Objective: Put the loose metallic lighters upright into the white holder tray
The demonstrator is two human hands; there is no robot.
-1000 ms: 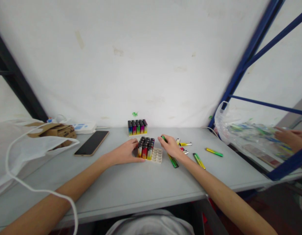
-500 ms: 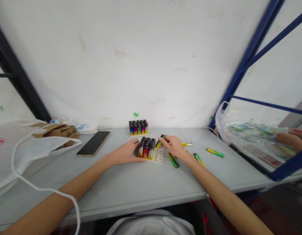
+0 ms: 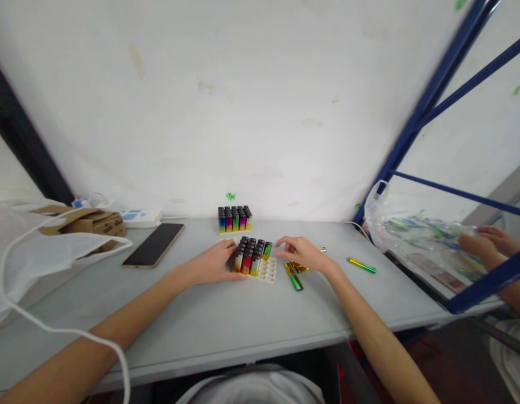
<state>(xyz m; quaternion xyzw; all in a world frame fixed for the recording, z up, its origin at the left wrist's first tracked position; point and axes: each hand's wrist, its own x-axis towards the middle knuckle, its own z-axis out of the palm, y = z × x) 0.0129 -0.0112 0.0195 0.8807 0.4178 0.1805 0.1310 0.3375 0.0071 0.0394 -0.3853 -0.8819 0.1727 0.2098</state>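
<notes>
A white lighter tray [image 3: 267,270] stands on the table, its left part filled with several upright lighters [image 3: 246,258] with black tops. A green and yellow lighter [image 3: 267,251] stands in its back row; empty sockets show in front of that one. My left hand [image 3: 215,261] grips the tray's left side, thumb along the front and fingers at the back. Just right of the tray is my right hand [image 3: 301,252], open and holding nothing, its fingers curved and apart. Under and beside it lie a green lighter [image 3: 293,277] and a yellow lighter [image 3: 301,268], the latter partly hidden.
A second tray of upright lighters [image 3: 235,219] stands near the wall. One loose yellow-green lighter [image 3: 362,265] lies to the right. Leftward are a phone [image 3: 154,246], a cardboard box [image 3: 100,224] and a white bag [image 3: 36,258]. Another person's hands [image 3: 487,241] work beyond the blue frame [image 3: 415,129].
The green and yellow lighter has gone from my right fingers into the tray's back row. My right hand has let go and moved slightly right. My left hand stays at the tray.
</notes>
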